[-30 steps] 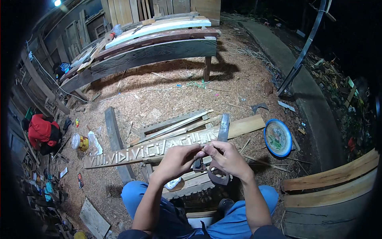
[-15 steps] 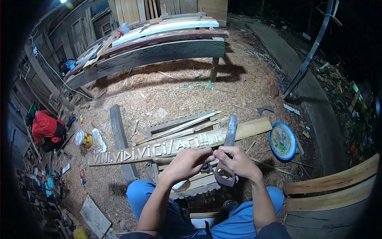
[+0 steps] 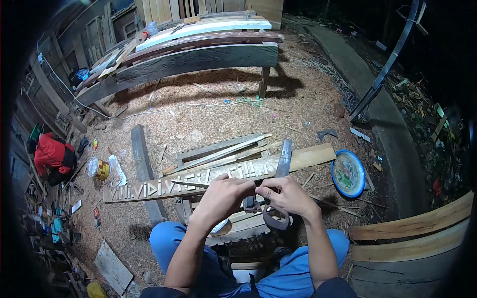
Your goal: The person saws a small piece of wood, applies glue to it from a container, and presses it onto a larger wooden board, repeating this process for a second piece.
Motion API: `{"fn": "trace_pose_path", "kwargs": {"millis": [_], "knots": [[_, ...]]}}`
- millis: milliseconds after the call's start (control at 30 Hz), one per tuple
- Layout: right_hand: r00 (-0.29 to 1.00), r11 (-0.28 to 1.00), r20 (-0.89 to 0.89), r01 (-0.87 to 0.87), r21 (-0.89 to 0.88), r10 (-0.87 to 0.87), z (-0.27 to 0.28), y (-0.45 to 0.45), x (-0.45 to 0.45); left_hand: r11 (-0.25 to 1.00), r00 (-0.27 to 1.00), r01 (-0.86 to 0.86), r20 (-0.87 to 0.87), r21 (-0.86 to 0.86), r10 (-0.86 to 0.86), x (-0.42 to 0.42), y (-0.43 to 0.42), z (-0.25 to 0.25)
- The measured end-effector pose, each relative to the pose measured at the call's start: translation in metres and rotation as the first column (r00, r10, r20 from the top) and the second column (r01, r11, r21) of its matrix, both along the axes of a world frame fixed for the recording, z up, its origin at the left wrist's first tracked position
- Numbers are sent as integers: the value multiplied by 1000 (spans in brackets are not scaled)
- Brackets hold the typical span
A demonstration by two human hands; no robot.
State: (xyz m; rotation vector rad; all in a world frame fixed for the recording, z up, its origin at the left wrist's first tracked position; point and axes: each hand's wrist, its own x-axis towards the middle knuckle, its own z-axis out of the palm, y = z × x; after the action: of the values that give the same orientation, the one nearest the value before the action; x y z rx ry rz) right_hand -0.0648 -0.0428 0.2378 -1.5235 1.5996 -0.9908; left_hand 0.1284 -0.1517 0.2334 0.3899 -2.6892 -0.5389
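Observation:
My left hand [image 3: 224, 197] is closed, and a thin pointed stick [image 3: 188, 183] sticks out of it to the left, over the board. My right hand [image 3: 288, 196] is closed with thumb and finger pinched, its fingertips close to those of my left hand; what they hold is too small to tell. A handsaw has its blade [image 3: 284, 158] above my right hand and its brown handle [image 3: 276, 218] below it. Beneath the fingertips is a small dark object [image 3: 250, 203]. Raised wooden letters line the long board [image 3: 308, 156] in front of me.
A blue-rimmed basin [image 3: 361, 191] is at right, and a yellow bucket [image 3: 99, 169] at left. Someone in red [image 3: 50, 153] crouches at the far left. Beyond the sawdust floor stands a timber bench [image 3: 198, 62]. Planks [image 3: 412, 218] lie at lower right.
The thin stick now shows pointing left from my left hand, which has turned slightly. The whole view has shifted a little; both hands remain close together.

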Motion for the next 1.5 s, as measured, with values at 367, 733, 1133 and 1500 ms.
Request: {"fn": "trace_pose_path", "kwargs": {"millis": [367, 733, 1133, 1500], "knots": [[941, 985, -315, 79, -150, -123, -4, -8, 12, 994, 992, -101, 67, -44, 104, -1, -1, 1], [893, 941, -381, 120, -315, -241, -17, -17, 16, 984, 984, -176, 38, 10, 175, -3, -1, 5], [918, 901, -129, 327, -285, -374, -7, -22, 19, 962, 942, -266, -198, 54, 272, -20, 6, -4], [846, 959, 461, 280, 43, -267, -14, -15, 15, 954, 879, -281, -371, 105, 300, -20, 12, -9]]}}
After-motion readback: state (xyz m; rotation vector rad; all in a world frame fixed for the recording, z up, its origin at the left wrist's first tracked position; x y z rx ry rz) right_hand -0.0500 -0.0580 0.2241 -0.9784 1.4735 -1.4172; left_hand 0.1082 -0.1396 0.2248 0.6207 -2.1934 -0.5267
